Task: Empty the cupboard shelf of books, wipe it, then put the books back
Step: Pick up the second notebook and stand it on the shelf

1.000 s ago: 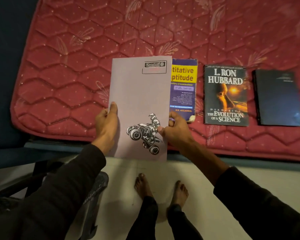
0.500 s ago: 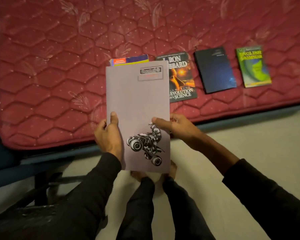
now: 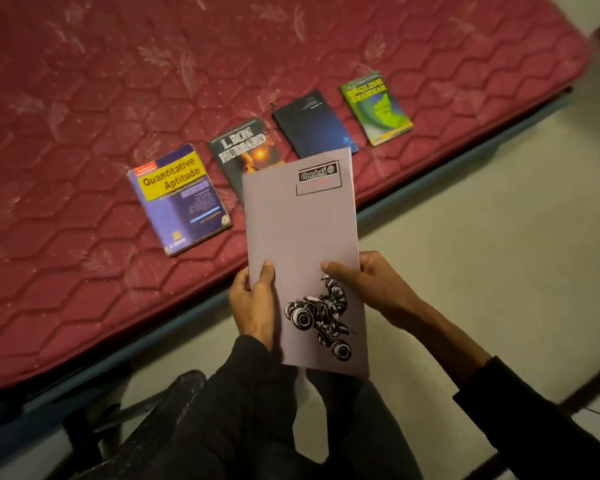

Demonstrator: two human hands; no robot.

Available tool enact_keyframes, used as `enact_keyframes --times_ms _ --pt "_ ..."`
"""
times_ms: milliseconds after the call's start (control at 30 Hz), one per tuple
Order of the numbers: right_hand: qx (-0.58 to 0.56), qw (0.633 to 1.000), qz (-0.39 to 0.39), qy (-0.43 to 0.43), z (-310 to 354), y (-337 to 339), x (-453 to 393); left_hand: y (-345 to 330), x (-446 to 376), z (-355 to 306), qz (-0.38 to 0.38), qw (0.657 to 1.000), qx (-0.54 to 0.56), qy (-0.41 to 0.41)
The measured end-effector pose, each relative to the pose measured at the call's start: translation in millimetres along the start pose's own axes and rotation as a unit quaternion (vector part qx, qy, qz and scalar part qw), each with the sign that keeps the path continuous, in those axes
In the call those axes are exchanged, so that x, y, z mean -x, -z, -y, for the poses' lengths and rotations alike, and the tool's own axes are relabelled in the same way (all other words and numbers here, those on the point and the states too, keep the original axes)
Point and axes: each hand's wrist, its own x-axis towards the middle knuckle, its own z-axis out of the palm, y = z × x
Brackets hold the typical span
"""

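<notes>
In the head view, a thin grey paper-covered notebook (image 3: 302,244), printed with a black quad-bike rider near its lower end and a small boxed label near its top right corner, is held up in both hands above the pale floor (image 3: 465,258), just off the near edge of a red quilted mattress (image 3: 84,98). The left hand (image 3: 253,303) grips the notebook's left edge, thumb laid on the cover and fingers curled behind it. The right hand (image 3: 368,289) pinches the right edge, thumb pressed on the cover just above the rider, the other fingers hidden behind the book. Both arms wear dark sleeves.

Four books lie flat on the mattress in a slanted row, each apart from the next. Farthest left of the notebook's top edge is a thick blue-and-yellow paperback titled Quantitative Aptitude (image 3: 181,199). Next is a dark book with an orange glow on its cover (image 3: 246,150); the notebook's top left corner covers its lower part. Beyond the notebook's top edge lies a plain dark blue book (image 3: 312,123), its near corner also hidden by the notebook. Farthest right is a green English grammar book (image 3: 374,107). Below the notebook, the person's dark-trousered legs (image 3: 257,427) show.
</notes>
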Motion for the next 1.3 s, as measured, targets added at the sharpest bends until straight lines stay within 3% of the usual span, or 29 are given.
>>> enact_keyframes --times_ms 367,733,1033,1300 --pt "-0.057 0.971 -0.225 0.058 -7 83 98 -119 84 -32 0.178 0.983 -0.042 -0.032" --pt "-0.113 0.928 -0.345 0.082 -27 165 163 -223 162 -27 0.307 0.945 -0.103 -0.049" --pt "-0.111 0.877 -0.463 0.069 -44 207 208 -294 220 -20 0.407 0.89 -0.189 -0.077" --pt "-0.156 0.817 -0.556 0.018 -54 240 231 -353 264 -9 0.506 0.83 -0.23 -0.045"
